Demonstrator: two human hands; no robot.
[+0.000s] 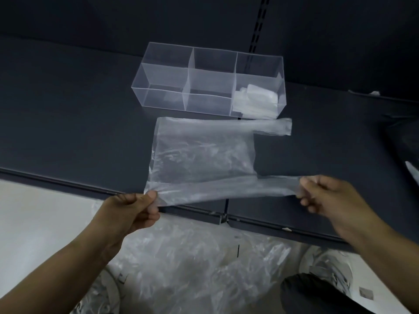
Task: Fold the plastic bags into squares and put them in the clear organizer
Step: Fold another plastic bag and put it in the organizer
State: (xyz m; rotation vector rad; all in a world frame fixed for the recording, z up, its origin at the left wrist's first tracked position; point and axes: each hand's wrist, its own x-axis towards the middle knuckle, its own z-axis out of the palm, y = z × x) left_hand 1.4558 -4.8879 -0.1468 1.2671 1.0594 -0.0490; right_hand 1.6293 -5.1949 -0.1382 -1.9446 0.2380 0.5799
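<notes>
Above the shelf point(68, 132), left hand point(133, 211) and right hand point(326, 196) pinch a plastic bag point(204, 155).

The plastic bag point(204, 155) lies on the shelf point(68, 123) straight ahead of you, with both its handles reaching to the right. Just behind its far edge stands the organizer point(210, 80), and the folded bags point(256, 100) sit in its right-end section. Your left hand point(131, 214) pinches the bag's near left corner at the shelf's front edge. Your right hand point(326, 193) pinches the end of the near handle. Below the shelf edge, between your forearms, lies a heap of loose bags point(192, 264).
</notes>
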